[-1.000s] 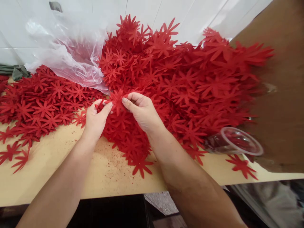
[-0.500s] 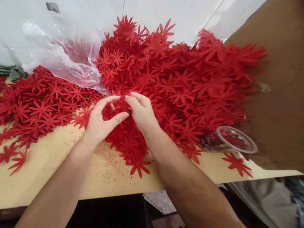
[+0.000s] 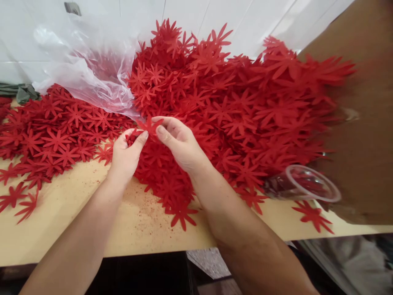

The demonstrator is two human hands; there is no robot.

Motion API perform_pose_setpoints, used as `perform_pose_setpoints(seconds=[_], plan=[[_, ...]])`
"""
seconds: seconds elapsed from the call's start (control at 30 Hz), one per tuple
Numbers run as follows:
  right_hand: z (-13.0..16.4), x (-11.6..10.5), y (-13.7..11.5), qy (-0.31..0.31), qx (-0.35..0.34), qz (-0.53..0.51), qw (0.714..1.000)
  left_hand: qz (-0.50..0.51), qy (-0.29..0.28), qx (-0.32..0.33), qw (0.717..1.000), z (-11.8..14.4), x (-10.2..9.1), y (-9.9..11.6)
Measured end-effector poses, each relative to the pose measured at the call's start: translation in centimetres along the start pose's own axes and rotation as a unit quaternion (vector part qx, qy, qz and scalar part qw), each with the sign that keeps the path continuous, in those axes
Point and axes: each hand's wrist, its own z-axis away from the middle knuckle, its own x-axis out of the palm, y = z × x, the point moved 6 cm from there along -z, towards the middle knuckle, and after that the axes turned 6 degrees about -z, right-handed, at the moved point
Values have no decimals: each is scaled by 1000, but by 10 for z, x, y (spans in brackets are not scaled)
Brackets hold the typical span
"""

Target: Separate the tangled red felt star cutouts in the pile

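A big heap of red flower-shaped cutouts [image 3: 233, 98] covers the middle and right of a pale wooden table [image 3: 61, 213]. My left hand [image 3: 125, 153] and my right hand [image 3: 179, 143] meet at the near edge of the heap. Together they pinch one red flower cutout [image 3: 149, 125] between thumbs and fingertips, held just above the pile. A flatter spread of the same cutouts [image 3: 52, 135] lies to the left of my left hand.
A crumpled clear plastic bag [image 3: 86, 73] lies at the back left over the cutouts. A clear plastic cup [image 3: 303, 186] lies on its side at the right. Brown cardboard [image 3: 365, 123] stands at the right. Red crumbs dot the table near its front edge.
Half a second ago my left hand was open with fingers spread over the pile. Now its thumb and fingers have closed on a flower cutout, and both hands have lifted it slightly.
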Motion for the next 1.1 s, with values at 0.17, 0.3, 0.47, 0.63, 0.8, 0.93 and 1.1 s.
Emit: perform_pose_setpoints(seconds=[0.17, 0.3, 0.47, 0.63, 0.8, 0.93, 1.1], plan=[[1, 2, 2, -17, 23, -29, 999, -31, -46, -9, 998, 3, 7, 0], [-1, -2, 3, 25, 11, -44, 999, -128, -68, 27, 989, 4, 11, 4], [-2, -6, 1, 48, 3, -24, 999, -172, -74, 54, 981, 6, 13, 5], [-2, -13, -6, 87, -25, 28, 996, -128, -72, 57, 987, 5, 8, 3], [-1, -14, -8, 100, -24, 64, 993, -31, -31, -63, 997, 1, -2, -5], [-1, -27, -10, 137, -77, 179, 971, 32, -37, -110, 993, 2, 2, -7], [2, -39, -21, 176, -238, 429, 853, 62, -34, -123, 990, 2, 3, -13]])
